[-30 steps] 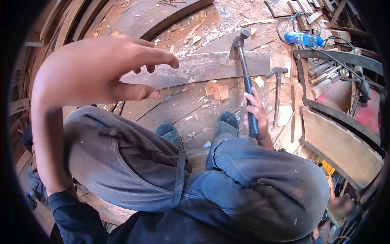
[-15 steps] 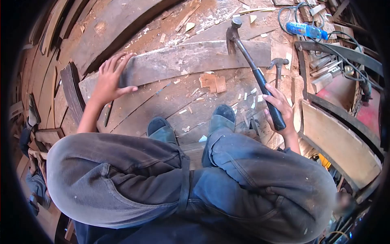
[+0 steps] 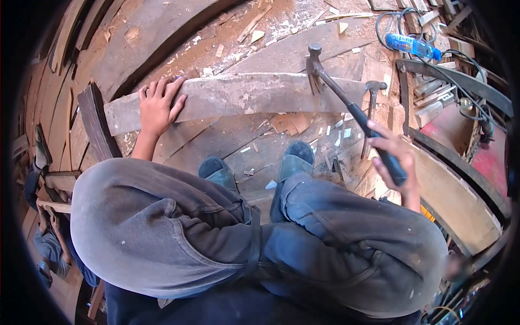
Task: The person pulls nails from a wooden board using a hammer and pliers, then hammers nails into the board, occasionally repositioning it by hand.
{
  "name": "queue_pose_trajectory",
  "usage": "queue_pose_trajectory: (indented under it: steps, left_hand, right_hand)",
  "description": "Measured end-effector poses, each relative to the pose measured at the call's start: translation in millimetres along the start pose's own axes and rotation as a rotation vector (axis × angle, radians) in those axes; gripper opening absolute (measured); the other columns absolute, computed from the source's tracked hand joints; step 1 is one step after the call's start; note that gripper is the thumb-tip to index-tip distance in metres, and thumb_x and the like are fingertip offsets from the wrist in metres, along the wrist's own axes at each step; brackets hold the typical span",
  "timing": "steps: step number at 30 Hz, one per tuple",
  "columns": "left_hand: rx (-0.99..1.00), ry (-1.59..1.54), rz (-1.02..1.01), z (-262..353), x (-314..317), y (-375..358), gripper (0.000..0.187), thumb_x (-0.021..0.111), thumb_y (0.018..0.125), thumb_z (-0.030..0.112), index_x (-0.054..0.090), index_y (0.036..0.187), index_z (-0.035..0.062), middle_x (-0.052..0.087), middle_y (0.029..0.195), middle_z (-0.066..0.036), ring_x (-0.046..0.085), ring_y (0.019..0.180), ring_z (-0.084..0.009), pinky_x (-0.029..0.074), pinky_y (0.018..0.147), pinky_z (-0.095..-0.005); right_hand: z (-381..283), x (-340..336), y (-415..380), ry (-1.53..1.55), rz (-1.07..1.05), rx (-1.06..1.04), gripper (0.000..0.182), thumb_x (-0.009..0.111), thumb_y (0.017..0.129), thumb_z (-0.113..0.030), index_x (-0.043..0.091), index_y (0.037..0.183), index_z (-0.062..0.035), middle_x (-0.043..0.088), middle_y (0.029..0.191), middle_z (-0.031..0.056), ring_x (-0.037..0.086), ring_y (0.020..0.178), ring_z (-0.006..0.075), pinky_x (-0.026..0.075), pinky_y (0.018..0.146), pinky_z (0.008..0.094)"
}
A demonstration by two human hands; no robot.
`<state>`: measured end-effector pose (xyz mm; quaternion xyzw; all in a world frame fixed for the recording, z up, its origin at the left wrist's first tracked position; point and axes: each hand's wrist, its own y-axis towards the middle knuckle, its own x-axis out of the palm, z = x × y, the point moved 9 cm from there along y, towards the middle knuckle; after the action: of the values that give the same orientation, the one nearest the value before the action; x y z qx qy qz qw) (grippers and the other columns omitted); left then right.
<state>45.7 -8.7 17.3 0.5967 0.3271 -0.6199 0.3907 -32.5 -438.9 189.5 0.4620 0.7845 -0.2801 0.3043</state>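
The person is squatting on a floor (image 3: 227, 135) of curved, weathered boards littered with wood chips and offcuts, knees in grey trousers filling the lower half of the view and two dark shoes (image 3: 295, 157) planted on the boards. A long grey plank (image 3: 244, 95) is lying across the floor in front of the shoes, running from a dark upright board at the left to the chips at the right. The left hand (image 3: 158, 105) is lying open and flat on the plank's left end, fingers spread over its far edge. The right hand (image 3: 398, 157) is gripping the black handle of a claw hammer (image 3: 346, 100), fingers wrapped around the grip's lower end; the hammer's head is resting against the plank's right part, the handle slanting back toward the right knee. A second hammer (image 3: 372, 89) is lying just beyond it on the floor. A blue plastic bottle (image 3: 414, 46) is lying near a coiled cable at the upper right.
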Motion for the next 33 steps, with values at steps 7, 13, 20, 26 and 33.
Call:
queue_pose_trajectory:
  steps: [7,13,20,26,33]
  left_hand:
    - [0.006,-0.004,0.012,0.2,2.5,-0.7,0.047,0.058,0.094,0.039,0.059,0.137,0.0215,0.06,0.12,-0.007,0.054,0.112,-0.0258,0.035,0.099,-0.0448]
    - [-0.011,-0.016,-0.016,-0.4,3.0,0.2,0.047,0.058,0.094,0.038,0.059,0.138,0.02,0.06,0.12,-0.008,0.053,0.113,-0.0266,0.035,0.101,-0.0448]
    - [0.001,-0.021,-0.004,0.3,2.8,-1.3,0.047,0.058,0.094,0.037,0.059,0.137,0.0205,0.06,0.118,-0.008,0.053,0.112,-0.0269,0.035,0.101,-0.0452]
    - [0.005,-0.013,0.024,-1.4,1.4,-2.6,0.047,0.062,0.092,0.037,0.06,0.137,0.0236,0.06,0.115,-0.005,0.055,0.108,-0.0235,0.038,0.096,-0.043]
    - [-0.008,-0.03,0.022,-1.9,-0.1,-4.1,0.046,0.062,0.093,0.037,0.061,0.136,0.0236,0.061,0.117,-0.005,0.056,0.109,-0.0235,0.038,0.098,-0.0434]
  right_hand:
    - [32.3,-35.8,32.4,0.571,0.334,0.065,0.034,0.054,0.09,-0.032,0.049,0.073,-0.0034,0.066,0.083,0.018,0.065,0.097,0.0344,0.045,0.098,0.0518]
    - [34.6,-45.3,52.9,0.648,0.785,0.081,0.031,0.048,0.107,-0.025,0.041,0.083,-0.0066,0.039,0.063,0.0021,0.042,0.057,0.0142,0.047,0.066,0.0368]
    - [-10.3,-20.4,61.5,0.509,0.809,-0.311,0.015,0.056,0.095,-0.012,0.045,0.1,-0.0036,0.051,0.088,0.0116,0.052,0.081,0.0211,0.051,0.081,0.0411]
    - [-50.0,58.2,57.6,0.185,0.565,-0.392,0.033,0.089,0.072,-0.023,0.061,0.083,-0.0075,0.056,0.095,0.0076,0.058,0.089,0.0269,0.052,0.076,0.04]
    - [-73.5,55.0,73.8,0.057,0.391,-0.247,0.034,0.089,0.067,-0.02,0.059,0.076,-0.007,0.06,0.094,0.0086,0.058,0.088,0.0271,0.048,0.077,0.0379]
